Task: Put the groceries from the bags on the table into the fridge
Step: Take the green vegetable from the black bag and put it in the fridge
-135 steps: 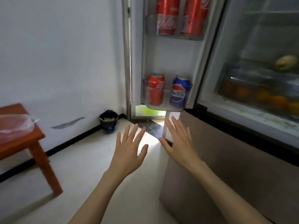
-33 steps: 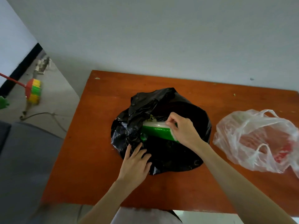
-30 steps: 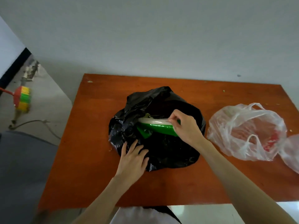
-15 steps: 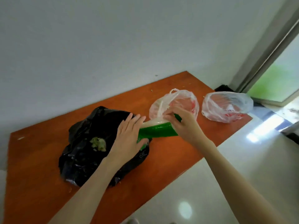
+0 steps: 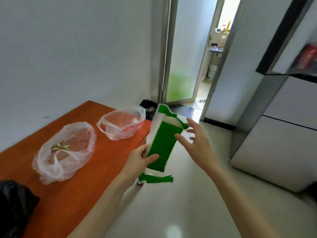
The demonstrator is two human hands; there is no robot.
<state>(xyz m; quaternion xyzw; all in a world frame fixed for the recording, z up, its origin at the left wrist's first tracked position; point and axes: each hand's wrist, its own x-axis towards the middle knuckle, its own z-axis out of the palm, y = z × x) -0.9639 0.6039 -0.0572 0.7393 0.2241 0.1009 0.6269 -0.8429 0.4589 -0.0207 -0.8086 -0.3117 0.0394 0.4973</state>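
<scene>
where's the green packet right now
Head view, centre: the green packet is held upright in the left hand, just off the table edge.

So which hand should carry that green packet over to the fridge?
Probably the left hand: it already grips the packet, while the right hand is open beside it, nearer the fridge.

A small black bin [image 5: 148, 107] sits on the floor by the white wall [image 5: 77, 48], beyond the grip. Further off, a frosted glass door [image 5: 181, 66] opens onto a bright, cluttered room.
</scene>
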